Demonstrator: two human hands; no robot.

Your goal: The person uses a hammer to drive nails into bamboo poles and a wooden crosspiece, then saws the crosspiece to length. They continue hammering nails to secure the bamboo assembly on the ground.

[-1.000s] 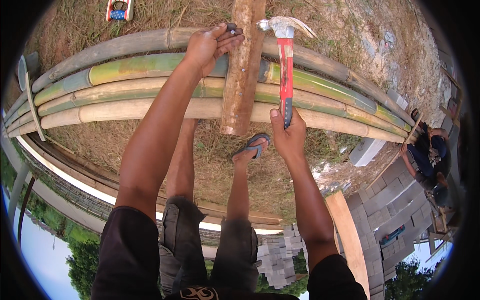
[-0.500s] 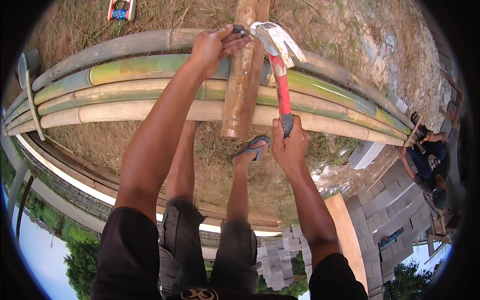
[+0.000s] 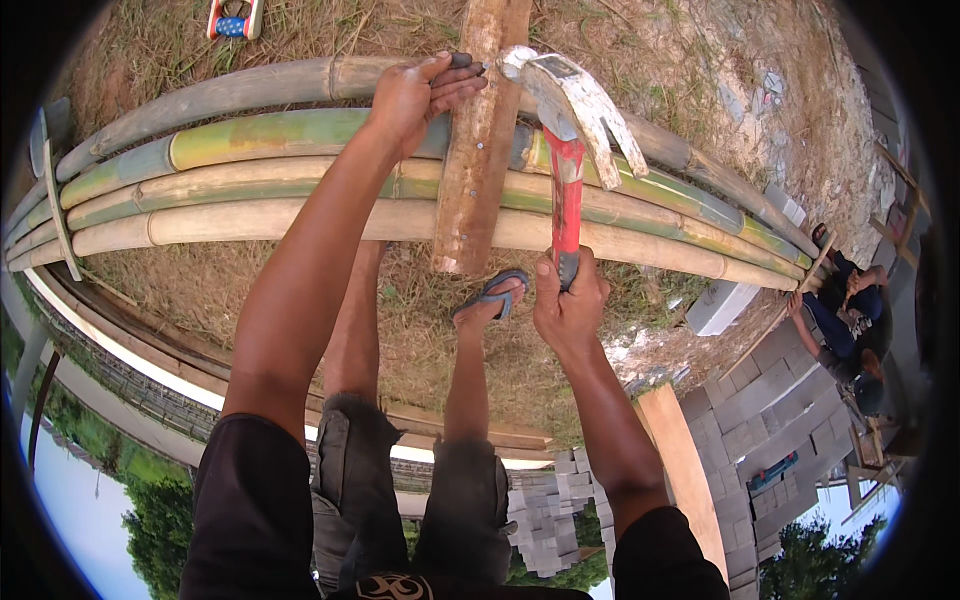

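My right hand (image 3: pixel 573 308) is closed round the lower grip of a claw hammer (image 3: pixel 566 185) with a red-and-grey handle and a worn white head. The hammer head is raised at the right edge of a wooden plank (image 3: pixel 468 195), its claw pointing right. Over the plank's left edge, my left hand (image 3: pixel 405 105) pinches a small dark piece (image 3: pixel 462 62); its exact kind is unclear. Several nail heads show along the plank. It lies across several bamboo poles (image 3: pixel 250 222), green and tan, set side by side.
Crosspieces hold the poles at the left end (image 3: pixel 60 210) and right end. A person (image 3: pixel 850 320) sits at the far right, with a hand by the pole ends. Grey blocks (image 3: pixel 755 430) and a pale board (image 3: pixel 685 465) lie at lower right. A red-and-white tool (image 3: pixel 235 18) rests on dry grass.
The hammer head has shifted slightly right and looks larger, and my right hand has dropped slightly. My left hand keeps its pinch by the plank. The whole view has shifted a little.
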